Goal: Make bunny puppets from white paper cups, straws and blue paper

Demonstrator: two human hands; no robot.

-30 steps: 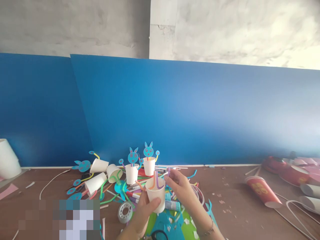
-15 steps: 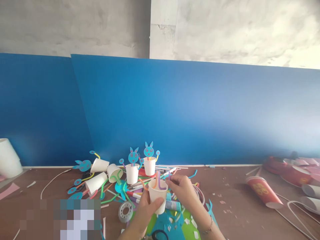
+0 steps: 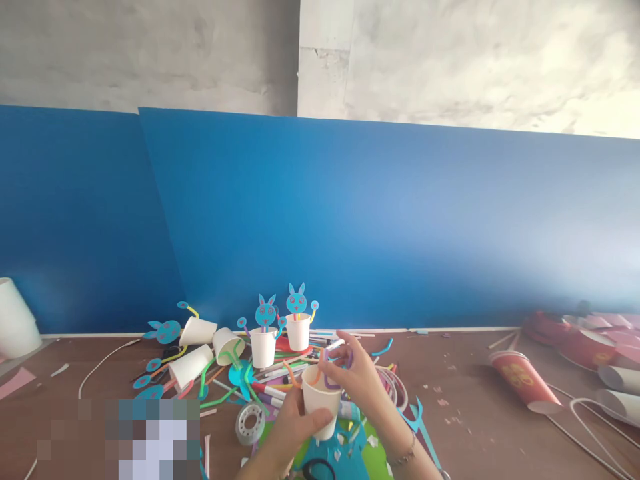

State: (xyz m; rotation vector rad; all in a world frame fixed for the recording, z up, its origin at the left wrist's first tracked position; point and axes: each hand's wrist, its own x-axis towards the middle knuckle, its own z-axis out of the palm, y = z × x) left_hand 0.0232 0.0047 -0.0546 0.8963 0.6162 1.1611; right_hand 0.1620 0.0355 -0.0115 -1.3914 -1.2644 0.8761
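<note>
My left hand (image 3: 299, 425) is closed around a white paper cup (image 3: 321, 402), held upright with its mouth tipped a little towards me. An orange bendy straw (image 3: 291, 375) hooks over the cup's left rim. At the opposite side, my right hand (image 3: 357, 379) pinches a purple bendy straw (image 3: 330, 385) whose bend lies at the inside of the rim. Its fingers partly cover the straw. Just behind stand two white cups (image 3: 263, 349) bearing blue paper rabbit heads (image 3: 265, 314) and straw arms. A roll of tape (image 3: 250, 425) lies left of my left wrist.
Several white cups (image 3: 191, 364) with rabbit parts lie tipped over at the left. Straws, markers (image 3: 265, 393) and blue paper scraps (image 3: 327, 459) crowd the middle, with black scissor handles (image 3: 319, 468) in front. A red cup (image 3: 525, 380) and cables lie right. A blue partition (image 3: 400, 227) stands behind.
My right hand has moved slightly left and over the cup's mouth, its fingers lifted and spread more around the purple straw. The cup has shifted a little right and down.
</note>
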